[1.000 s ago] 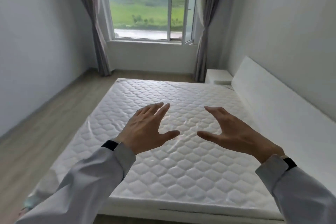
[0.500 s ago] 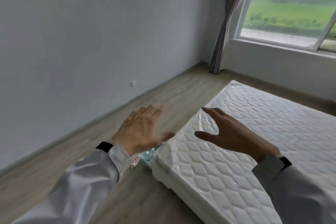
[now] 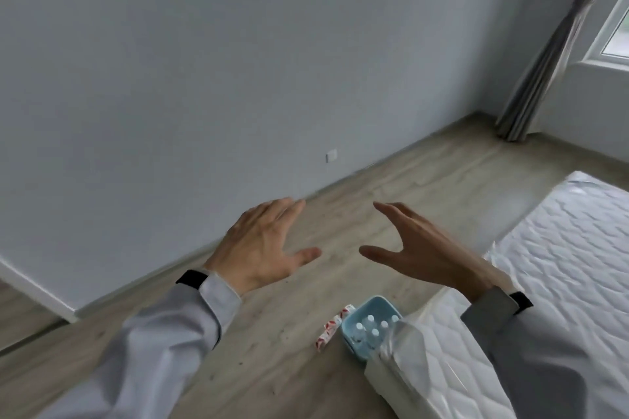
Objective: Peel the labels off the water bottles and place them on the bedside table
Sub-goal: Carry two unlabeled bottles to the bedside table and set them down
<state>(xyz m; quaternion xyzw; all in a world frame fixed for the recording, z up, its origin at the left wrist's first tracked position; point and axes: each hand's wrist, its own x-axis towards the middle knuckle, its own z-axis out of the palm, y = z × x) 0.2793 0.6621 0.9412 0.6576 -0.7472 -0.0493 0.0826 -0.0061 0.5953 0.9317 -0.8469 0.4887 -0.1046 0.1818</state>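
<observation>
Head view: reach not yet begun

Pale grey painted wall (image 3: 204, 78) fills the frame from 9 to 1 o'clock, with light wood-plank floor (image 3: 272, 360) running below it. White quilted mattress (image 3: 561, 248), its near corner wrapped in clear plastic, takes up 3 to 5 o'clock. Left hand (image 3: 262, 245) and right hand (image 3: 425, 248) are held out at the centre, palms angled toward each other, fingers (image 3: 282, 211) wide and straight, gripping and touching nothing. I judge them poised for a reach, not at work. Pale blue plastic basket (image 3: 376, 300) stands on the floor at 5 o'clock, tucked against the mattress corner, probably to keep its load together. Clear water bottles with white caps (image 3: 374, 332) stand upright inside it, well below both hands; their labels cannot be made out. Crumpled red-and-white wrapper (image 3: 329, 328) lies on the floor just beside the basket, at its 9 o'clock side, possibly a peeled label. No bedside table is in view.
</observation>
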